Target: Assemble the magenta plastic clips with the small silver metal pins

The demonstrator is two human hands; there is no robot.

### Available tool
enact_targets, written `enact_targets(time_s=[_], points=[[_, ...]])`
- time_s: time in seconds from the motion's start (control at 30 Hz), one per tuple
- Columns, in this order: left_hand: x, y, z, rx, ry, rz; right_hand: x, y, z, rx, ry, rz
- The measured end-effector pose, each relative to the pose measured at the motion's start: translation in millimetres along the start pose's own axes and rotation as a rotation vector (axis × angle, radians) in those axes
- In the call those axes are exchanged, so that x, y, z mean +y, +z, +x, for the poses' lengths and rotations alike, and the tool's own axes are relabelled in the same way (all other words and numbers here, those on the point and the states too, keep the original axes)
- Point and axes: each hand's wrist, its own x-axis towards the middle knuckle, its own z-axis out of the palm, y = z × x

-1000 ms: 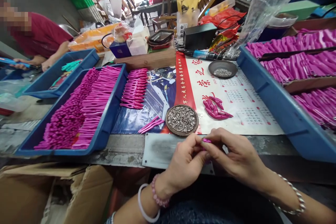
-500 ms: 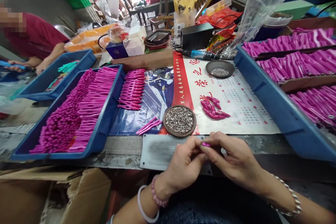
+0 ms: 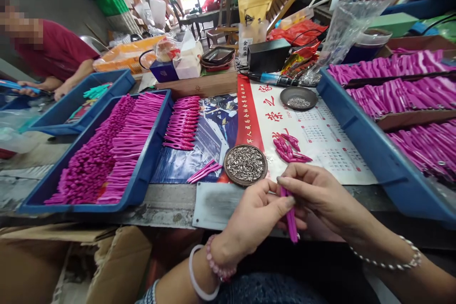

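Observation:
My left hand [image 3: 254,213] is closed around a slim magenta plastic piece [image 3: 291,225], its lower end pointing down toward me. The fingertips of my right hand [image 3: 318,192] pinch at the upper end of the same piece; what they press there is hidden. Just beyond my hands stands a round dish [image 3: 245,165] full of small silvery metal parts. A few curved magenta pieces [image 3: 290,148] lie on the calendar sheet [image 3: 331,142]. Some thin magenta strips [image 3: 204,171] rest left of the dish, near a neat row of magenta pieces [image 3: 181,123].
A blue tray [image 3: 137,190] of stacked magenta pieces stands at left, another blue tray [image 3: 374,152] at right. Behind are a small dark dish [image 3: 298,99] of metal bits, a blue-and-black pen-shaped tool [image 3: 274,79] and a black box [image 3: 269,54]. A co-worker [image 3: 57,52] works at far left.
The magenta piece, mostly hidden in my fingers before, now shows lengthwise below them. My right hand has risen slightly and my fingers have shifted on the piece. The view has moved slightly.

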Motion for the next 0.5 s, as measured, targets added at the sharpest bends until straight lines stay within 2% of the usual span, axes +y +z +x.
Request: enact_targets(time_s=[0.1, 0.17, 0.5], points=[[0.9, 2.0, -0.4, 0.023, -0.071, -0.103, 5.8, -1.7, 2.0, -0.05, 0.119, 0.22], [-0.6, 2.5, -1.5, 0.009, -0.079, -0.161, 12.1, -2.9, 2.9, -0.081, 0.162, 0.292], [-14.4, 3.5, -3.4, 0.108, -0.118, -0.278, 33.5, -7.5, 6.9, -0.095, 0.255, 0.341]])
